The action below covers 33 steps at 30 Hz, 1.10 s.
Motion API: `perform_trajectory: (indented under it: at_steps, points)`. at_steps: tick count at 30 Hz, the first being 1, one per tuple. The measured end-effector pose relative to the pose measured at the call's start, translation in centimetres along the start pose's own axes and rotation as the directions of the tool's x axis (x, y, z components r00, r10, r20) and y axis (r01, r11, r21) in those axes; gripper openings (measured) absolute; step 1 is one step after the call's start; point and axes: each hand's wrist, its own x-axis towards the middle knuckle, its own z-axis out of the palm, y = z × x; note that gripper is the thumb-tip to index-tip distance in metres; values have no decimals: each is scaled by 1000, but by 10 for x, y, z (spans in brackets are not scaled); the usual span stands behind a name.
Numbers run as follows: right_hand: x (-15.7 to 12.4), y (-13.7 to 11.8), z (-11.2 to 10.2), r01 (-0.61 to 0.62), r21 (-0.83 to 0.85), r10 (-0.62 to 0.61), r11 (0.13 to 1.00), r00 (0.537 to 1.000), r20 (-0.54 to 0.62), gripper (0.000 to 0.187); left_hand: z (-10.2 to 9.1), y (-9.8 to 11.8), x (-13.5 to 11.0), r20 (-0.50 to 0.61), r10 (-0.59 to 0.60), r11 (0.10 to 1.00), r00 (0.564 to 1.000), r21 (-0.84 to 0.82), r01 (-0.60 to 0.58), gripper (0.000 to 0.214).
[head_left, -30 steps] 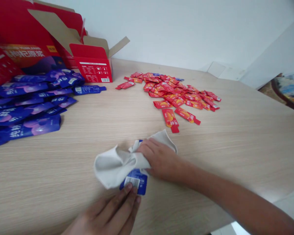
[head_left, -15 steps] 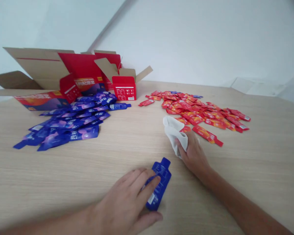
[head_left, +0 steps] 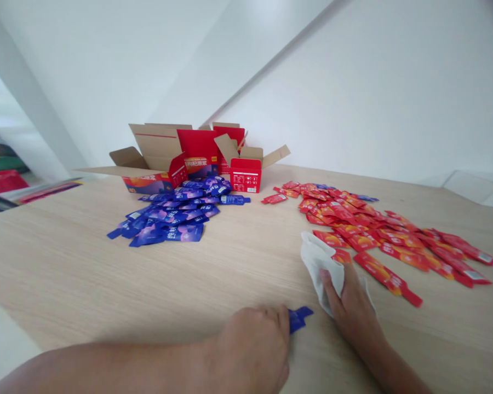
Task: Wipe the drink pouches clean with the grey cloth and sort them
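My left hand [head_left: 254, 345] is closed around a blue pouch [head_left: 299, 319] low in the middle of the view; only the pouch's spout end shows past the knuckles. To its right, my right hand [head_left: 351, 303] grips a crumpled white cloth [head_left: 322, 268] against the tabletop. Just beyond the cloth lies a wide pile of red and orange pouches [head_left: 353, 219], and one single red pouch [head_left: 388, 278] rests by my right fingers. A heap of blue pouches [head_left: 172, 213] lies farther off on the left.
Open cardboard boxes stand behind the blue heap: a large one [head_left: 148, 180] with flaps spread and a smaller red one [head_left: 245, 175]. A white wall [head_left: 373, 98] rises behind the wooden table [head_left: 156, 284]. A flat white item [head_left: 472, 186] lies at the far right.
My left fingers have closed around the blue pouch, which lay flat under them before. The view has swung left and upward. My right hand still holds the cloth.
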Motion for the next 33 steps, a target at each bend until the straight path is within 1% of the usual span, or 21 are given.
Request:
perform_trajectory:
  at_steps: [2,5,7,8,9,11,12,13,15,17,19,21,23,26,28,30,31,32,33]
  points:
    - [-1,2,3,-1,1,1,1000,1000,-16,49,-1,-9,2,2,-29,996,1000,-83,29,28]
    - [-3,8,9,-5,14,5,1000,1000,-10,49,-6,-37,6,10,-100,955,995,-279,99,21]
    - [-4,13,13,-31,20,31,999,999,-20,51,-13,-63,6,28,-164,877,986,-453,159,22]
    - [-4,15,14,-47,18,48,999,998,-34,53,-18,-78,5,46,-209,815,977,-544,200,25]
    - [-4,17,16,-59,15,60,998,997,-49,56,-22,-93,4,67,-263,735,962,-632,245,29]
    - [-5,20,18,-64,16,65,998,995,-71,58,-29,-123,0,91,-402,537,911,-783,315,39]
    - [-5,21,18,-57,22,59,998,995,-78,57,-32,-138,-1,89,-482,432,872,-842,324,40]
    - [-6,22,18,-44,32,46,999,996,-75,55,-34,-153,-3,86,-557,330,826,-889,316,38]
    - [-7,21,18,-13,54,16,998,998,-58,52,-39,-179,-5,91,-670,155,737,-954,258,31]
    - [-7,19,19,9,71,-6,997,999,-38,49,-45,-202,-5,105,-733,24,672,-983,179,27]
    - [-7,19,21,3,69,0,998,999,-44,50,-54,-222,1,109,-774,-61,624,-993,97,27]
    - [-6,22,23,-20,56,24,998,997,-68,55,-69,-240,13,91,-811,-105,578,-994,10,29]
    - [-7,30,25,-11,45,14,999,997,-80,58,-88,-256,30,50,-845,-113,533,-990,-87,33]
    - [-11,45,28,86,51,-83,995,995,-48,53,-121,-278,54,-20,-879,-98,476,-970,-222,37]
    - [-14,54,29,148,56,-147,988,989,-16,49,-137,-288,63,-46,-899,-88,435,-955,-284,39]
    - [-15,57,31,171,51,-172,984,985,5,49,-142,-290,65,-57,-918,-78,392,-945,-319,40]
    - [-16,56,32,177,47,-178,983,984,14,50,-139,-287,63,-59,-925,-71,375,-943,-325,40]
    - [-16,54,32,166,41,-167,985,986,11,52,-134,-282,61,-61,-928,-65,367,-945,-322,41]
    - [-15,51,32,140,36,-140,989,990,1,53,-126,-274,57,-63,-926,-60,371,-949,-310,41]
